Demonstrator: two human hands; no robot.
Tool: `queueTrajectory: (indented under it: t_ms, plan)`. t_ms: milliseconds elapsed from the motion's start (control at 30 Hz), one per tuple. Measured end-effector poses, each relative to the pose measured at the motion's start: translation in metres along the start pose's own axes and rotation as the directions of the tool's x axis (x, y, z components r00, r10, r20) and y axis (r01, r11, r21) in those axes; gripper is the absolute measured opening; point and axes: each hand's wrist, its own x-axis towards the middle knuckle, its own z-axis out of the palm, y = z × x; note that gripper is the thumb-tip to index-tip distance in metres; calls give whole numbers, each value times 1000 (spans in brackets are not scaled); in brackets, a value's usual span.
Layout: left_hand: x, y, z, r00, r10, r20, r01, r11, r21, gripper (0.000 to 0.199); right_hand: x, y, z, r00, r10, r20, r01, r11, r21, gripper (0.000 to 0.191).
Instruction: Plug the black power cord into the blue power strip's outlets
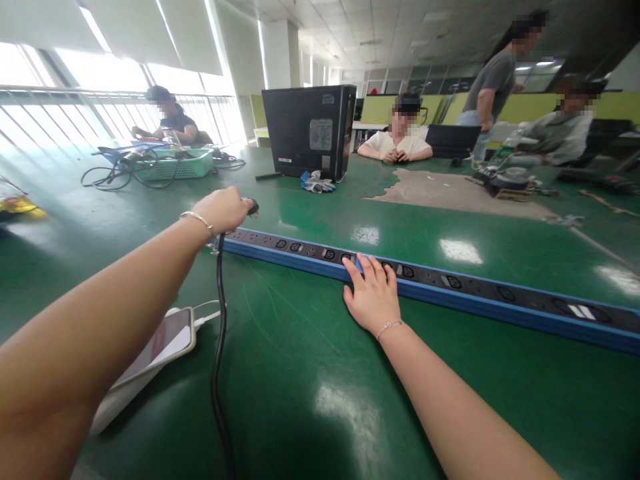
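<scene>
A long blue power strip (430,283) with a black socket face lies slantwise across the green table. My right hand (373,293) rests on its middle, fingers spread over the sockets. Above the strip's left end, my left hand (223,210) is closed around a black plug (253,206), whose front pokes out past the fingers. A thick black cable (219,347) hangs below that hand and runs toward the near edge. Under my left forearm, a phone (170,340) with a white charging lead leans in a white tray (135,393), partly hidden by the arm.
A black computer case (305,130) stands at the back with gloves (317,182) before it. A green basket (175,163) with cables sits far left. Several people are around the table's far side. Metal parts (515,179) lie at right beside a torn, bare patch (450,193).
</scene>
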Motion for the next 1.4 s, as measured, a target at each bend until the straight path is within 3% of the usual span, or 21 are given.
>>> queueTrajectory:
  t_ms: [67, 167, 367, 533, 733, 900, 1167, 1400]
  plan:
    - [-4, 22, 0, 996, 55, 64, -56, 998, 13, 33, 0, 0, 0, 1000, -3, -10, 3, 1000, 10, 50]
    - [-13, 57, 16, 972, 123, 200, -109, 991, -78, 41, 0, 0, 0, 1000, -10, -14, 10, 1000, 19, 50]
    - [-23, 98, 38, 952, 168, 258, -130, 979, -158, 44, 0, 0, 0, 1000, 0, -4, 1, 1000, 28, 50]
    - [-15, 106, 44, 924, 215, 317, -189, 976, -113, 42, 0, 0, -1, 1000, -4, 3, 4, 999, 33, 50]
    - [-12, 111, 48, 875, 333, 351, -407, 899, 164, 36, 0, 1, 0, 1000, 2, -2, -2, 999, 50, 51]
    - [-23, 117, 43, 877, 362, 315, -449, 851, 273, 27, 0, 1, 1, 1000, 10, -7, -9, 997, 72, 52]
    - [-30, 121, 46, 898, 340, 280, -419, 855, 305, 41, 2, 2, 3, 1000, 26, -9, -24, 991, 129, 58]
    - [-36, 132, 50, 955, 170, 243, -235, 935, 267, 45, 3, 2, 2, 1000, 30, -8, -29, 990, 139, 58]
